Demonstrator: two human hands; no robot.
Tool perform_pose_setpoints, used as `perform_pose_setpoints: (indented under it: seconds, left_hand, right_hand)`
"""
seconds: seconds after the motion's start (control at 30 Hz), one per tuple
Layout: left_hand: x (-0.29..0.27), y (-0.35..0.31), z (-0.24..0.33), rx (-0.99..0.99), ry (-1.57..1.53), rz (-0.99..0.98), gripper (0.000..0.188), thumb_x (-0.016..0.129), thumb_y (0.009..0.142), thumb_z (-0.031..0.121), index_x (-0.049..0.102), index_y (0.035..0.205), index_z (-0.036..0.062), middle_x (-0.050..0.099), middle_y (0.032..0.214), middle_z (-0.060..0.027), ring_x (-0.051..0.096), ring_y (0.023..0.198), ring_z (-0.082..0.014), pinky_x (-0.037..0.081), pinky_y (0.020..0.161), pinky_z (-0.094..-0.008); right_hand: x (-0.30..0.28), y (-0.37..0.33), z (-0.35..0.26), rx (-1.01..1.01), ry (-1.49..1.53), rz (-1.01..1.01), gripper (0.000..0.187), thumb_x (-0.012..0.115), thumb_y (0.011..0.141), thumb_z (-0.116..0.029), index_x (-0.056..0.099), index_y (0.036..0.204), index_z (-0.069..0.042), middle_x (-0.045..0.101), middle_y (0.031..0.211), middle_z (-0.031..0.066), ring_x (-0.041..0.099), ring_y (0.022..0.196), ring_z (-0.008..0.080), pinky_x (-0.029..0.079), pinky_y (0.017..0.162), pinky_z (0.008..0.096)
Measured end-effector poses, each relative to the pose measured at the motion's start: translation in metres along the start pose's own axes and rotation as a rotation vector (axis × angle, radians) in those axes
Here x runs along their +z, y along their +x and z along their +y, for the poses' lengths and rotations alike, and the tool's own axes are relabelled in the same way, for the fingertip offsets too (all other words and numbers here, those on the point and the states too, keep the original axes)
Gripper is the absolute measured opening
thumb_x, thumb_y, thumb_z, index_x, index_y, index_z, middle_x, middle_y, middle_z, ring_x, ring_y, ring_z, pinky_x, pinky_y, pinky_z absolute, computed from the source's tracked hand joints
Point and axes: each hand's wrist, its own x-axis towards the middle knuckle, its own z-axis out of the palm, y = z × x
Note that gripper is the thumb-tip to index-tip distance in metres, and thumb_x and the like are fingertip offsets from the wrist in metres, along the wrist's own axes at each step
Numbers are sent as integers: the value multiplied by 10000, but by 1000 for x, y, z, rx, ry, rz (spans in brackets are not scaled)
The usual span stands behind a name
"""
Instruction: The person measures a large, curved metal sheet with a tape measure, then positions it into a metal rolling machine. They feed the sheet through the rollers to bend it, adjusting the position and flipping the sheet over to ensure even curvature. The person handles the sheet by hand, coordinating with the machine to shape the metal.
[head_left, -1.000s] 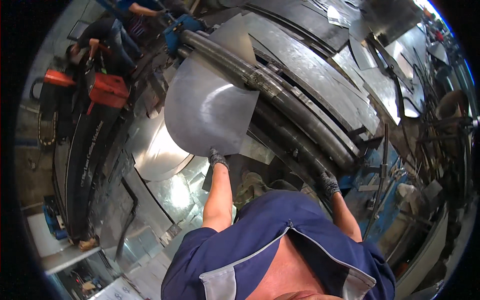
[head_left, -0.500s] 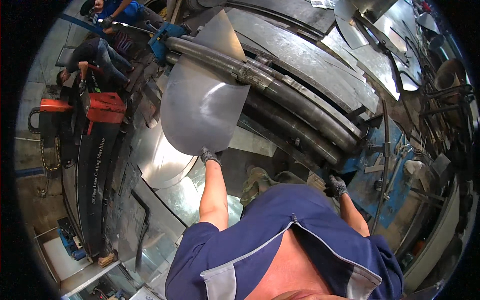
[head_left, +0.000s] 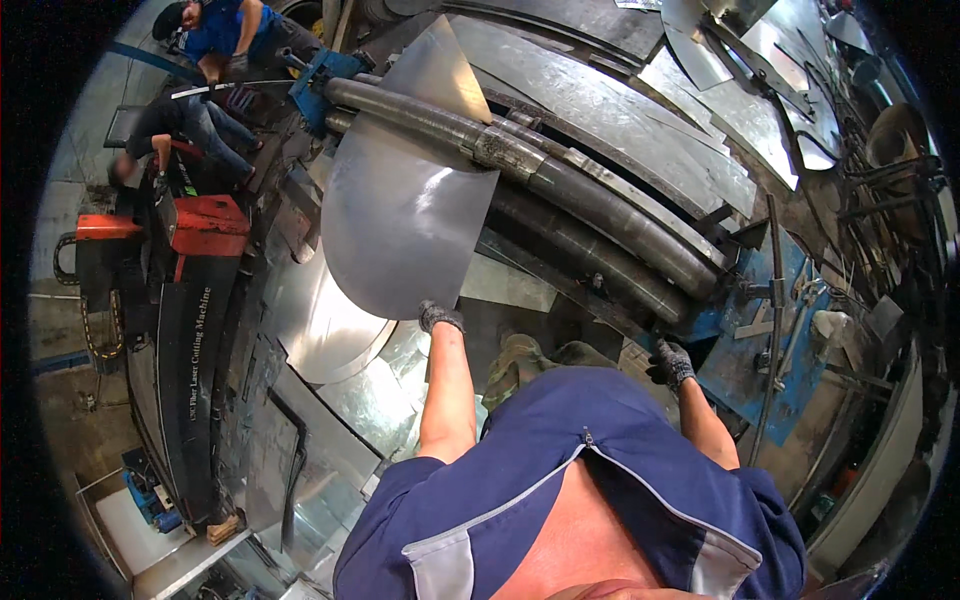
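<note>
A worker's gloved left hand (head_left: 441, 318) meets the near edge of a grey metal sheet (head_left: 400, 225) lying across a rolling machine in a crowded metal shop; whether its fingers pinch the edge or only rest there cannot be told. The rounded sheet sits toward the machine's left end, its middle crossed by the upper roller (head_left: 590, 200) and a corner showing beyond the far side. The gloved right hand (head_left: 672, 364) is at the machine's near right corner, fingers curled; whether they close on anything cannot be told.

A lower roller (head_left: 610, 262) fills the near side between the hands. A dark rod (head_left: 776, 260) stands across the blue end frame (head_left: 735, 375), just beyond the right hand. Left of the sheet, a shiny rounded plate (head_left: 325, 345) crowds the near left corner, and flat sheets (head_left: 600, 110) line the machine's far edge. Past its left end, one co-worker (head_left: 225, 30) in blue holds a long strip (head_left: 190, 92); another (head_left: 205, 130) bends beside a red box (head_left: 208, 225) on a black beam (head_left: 190, 400).
</note>
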Motion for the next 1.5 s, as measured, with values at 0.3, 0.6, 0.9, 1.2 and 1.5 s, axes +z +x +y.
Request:
perform_pose_setpoints:
  seconds: [0.3,0.6,0.9,1.2,1.5]
  left_hand:
    - [20,-28,0,30,18,-55,276,530,831,250,614,1033,82,643,1008,-70,605,879,-237,488,758,-374]
    - [23,3,-4,174,195,185,322,563,843,237,606,988,-47,631,947,-126,594,773,-242,483,730,-366]
    - [25,-3,-3,307,347,275,336,630,831,238,610,1011,-45,641,971,-162,597,809,-274,471,730,-396]
    - [29,7,10,304,357,278,382,609,836,278,613,1023,-54,647,986,-171,601,797,-277,476,704,-398]
    - [12,35,8,281,219,200,377,637,808,286,618,1020,-25,642,932,-136,591,741,-241,477,652,-388]
  right_hand:
    - [39,-32,-29,-20,84,57,482,485,910,-419,400,1244,-83,636,931,165,626,575,275,471,428,366]
    - [72,-55,-27,-18,109,91,531,557,867,-455,405,1224,-93,635,913,172,628,578,299,485,449,376]
    - [73,-76,16,-68,67,82,477,503,898,-437,455,1171,-49,616,1064,223,633,750,349,521,583,405]
    - [91,-90,25,-137,95,24,574,473,917,-432,377,1298,-13,617,1097,194,621,930,305,530,746,378]
    - [140,-108,8,-209,-204,73,569,443,920,-470,458,1222,12,639,1045,181,626,902,274,521,717,371]
